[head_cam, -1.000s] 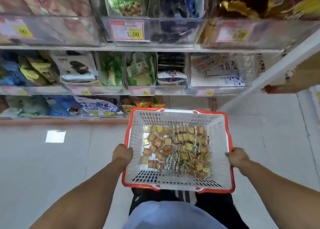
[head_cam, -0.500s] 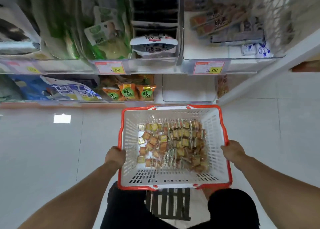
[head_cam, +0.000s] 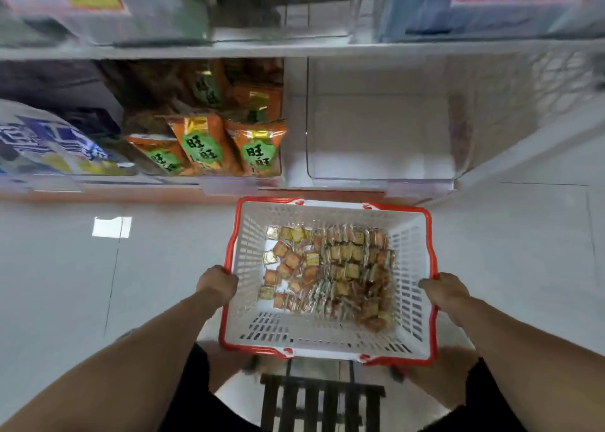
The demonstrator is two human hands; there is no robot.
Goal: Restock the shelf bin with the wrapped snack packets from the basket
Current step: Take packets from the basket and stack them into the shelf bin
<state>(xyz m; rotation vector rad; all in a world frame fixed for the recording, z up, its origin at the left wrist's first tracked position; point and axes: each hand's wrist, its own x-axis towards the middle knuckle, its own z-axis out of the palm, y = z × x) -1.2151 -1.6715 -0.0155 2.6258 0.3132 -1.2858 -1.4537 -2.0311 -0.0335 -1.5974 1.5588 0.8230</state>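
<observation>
The floor (head_cam: 59, 268) is pale and shiny, and the shelf (head_cam: 294, 50) stands right in front of me. I hold the basket (head_cam: 327, 336) low, just in front of the bottom shelf. My left hand (head_cam: 217, 282) grips its left rim, fingers curled around the red edge. My right hand (head_cam: 443, 289) grips the right rim the same way.

The snack packets (head_cam: 330, 271) lie loose in a heap on the basket's bottom, mostly toward the right side. The clear bin (head_cam: 379, 137) just past the basket looks empty, so I think that is the one to fill. The bin beside it on the left holds orange bags (head_cam: 229, 146).

If I tip the basket too fast, I think the little packets could slide out and miss the bin, landing on the floor. A dark stool (head_cam: 320, 399) sits under the basket, between my knees, so I might bump it.
</observation>
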